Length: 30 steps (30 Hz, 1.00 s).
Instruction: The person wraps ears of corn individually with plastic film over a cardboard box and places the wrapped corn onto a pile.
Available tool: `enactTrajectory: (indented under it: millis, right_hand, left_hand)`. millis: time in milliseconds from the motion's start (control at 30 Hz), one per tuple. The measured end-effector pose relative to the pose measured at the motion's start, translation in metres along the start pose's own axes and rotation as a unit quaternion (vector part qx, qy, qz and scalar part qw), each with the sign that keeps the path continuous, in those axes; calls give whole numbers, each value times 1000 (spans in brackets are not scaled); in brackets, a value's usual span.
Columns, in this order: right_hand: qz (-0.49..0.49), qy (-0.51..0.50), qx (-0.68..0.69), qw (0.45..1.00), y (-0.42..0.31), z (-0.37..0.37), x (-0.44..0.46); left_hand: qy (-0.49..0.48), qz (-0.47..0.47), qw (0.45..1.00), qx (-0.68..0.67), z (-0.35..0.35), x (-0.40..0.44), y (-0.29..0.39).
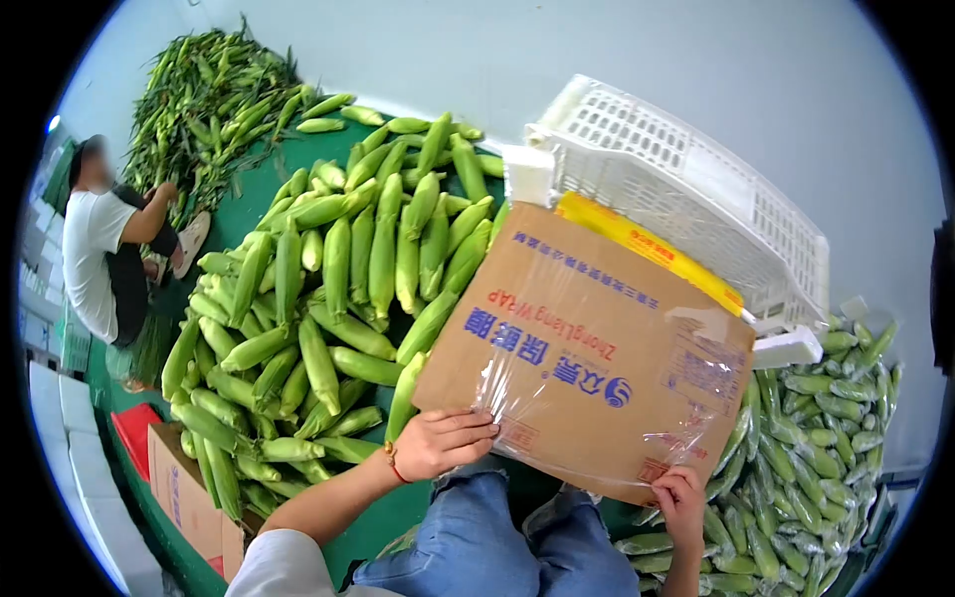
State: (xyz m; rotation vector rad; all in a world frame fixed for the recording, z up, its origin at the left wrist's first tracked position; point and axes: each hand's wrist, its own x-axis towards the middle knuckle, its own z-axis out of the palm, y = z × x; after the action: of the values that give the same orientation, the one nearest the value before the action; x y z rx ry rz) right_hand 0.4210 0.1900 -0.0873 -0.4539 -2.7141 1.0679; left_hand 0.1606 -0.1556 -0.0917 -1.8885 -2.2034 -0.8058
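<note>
A sheet of clear plastic wrap (pixel 542 383) is spread over a flat piece of printed cardboard (pixel 637 328) above my knees. At the cardboard's lower left edge, the fingers of my left hand (pixel 443 443) are closed on the near edge of the wrap. My right hand (pixel 680 497) pinches the wrap at the lower right corner. Along the cardboard's far edge lies a long yellow box (pixel 647 249). Unwrapped corn ears (pixel 378 254) in green husks are heaped beside my left hand. Film-wrapped corn ears (pixel 786 488) lie to the right of my right hand.
Behind the cardboard a white plastic crate (pixel 686 169) stands against the wall, with white foam blocks (pixel 786 348) near it. At far left a person (pixel 104 239) sits by a pile of leafy corn (pixel 214 109). A cardboard box (pixel 189 493) is at lower left.
</note>
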Motion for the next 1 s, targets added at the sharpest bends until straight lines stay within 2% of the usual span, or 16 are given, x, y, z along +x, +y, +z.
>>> enactTrajectory:
  millis: [133,167,200,233,333,400,433,467,533,667,733,800,867,933,967,1000]
  right_hand:
    - [-66,6,6,998,-6,4,-11]
    - [-8,18,18,1000,-10,5,-21]
    - [21,17,3,1000,-11,4,-17]
    - [52,15,-14,998,-14,1,-15]
    - [75,20,-16,997,-9,4,0]
    - [141,-10,46,989,-21,1,2]
    - [72,-42,18,996,-35,-5,11]
    - [110,-36,43,992,-31,-4,6]
    - [177,-26,99,979,-15,9,-1]
    - [164,-26,72,983,-25,8,6]
    - [187,3,105,977,-23,14,5]
    - [184,49,147,971,-20,23,1]
    - [151,46,94,983,-22,23,2]
    - [101,34,0,994,-28,17,2]
    - [103,40,-13,994,-33,16,2]
    - [99,48,-25,994,-39,17,5]
  left_hand:
    - [-27,-118,991,-49,-1,-46,-3]
    - [15,-290,950,-112,2,-62,-15]
    - [235,-360,903,18,31,-73,-33]
    - [257,-447,857,-9,40,-66,-65]
    - [67,-513,851,96,109,-88,-181]
    - [-29,-572,806,-153,121,-99,-212]
    - [-72,-603,777,-164,128,-105,-229]
    - [-121,-636,742,-171,133,-111,-236]
    - [-127,-598,777,-151,110,-105,-223]
    - [156,-520,811,-217,84,-112,-197]
    - [329,-546,721,-272,51,-100,-177]
    - [504,-498,557,-433,7,-68,-151]
    - [394,-452,719,-350,-46,-16,-102]
    - [259,-385,830,-310,-73,30,-61]
    - [170,-281,930,-165,-87,70,-39]
    - [80,-157,984,-9,-90,107,-17]
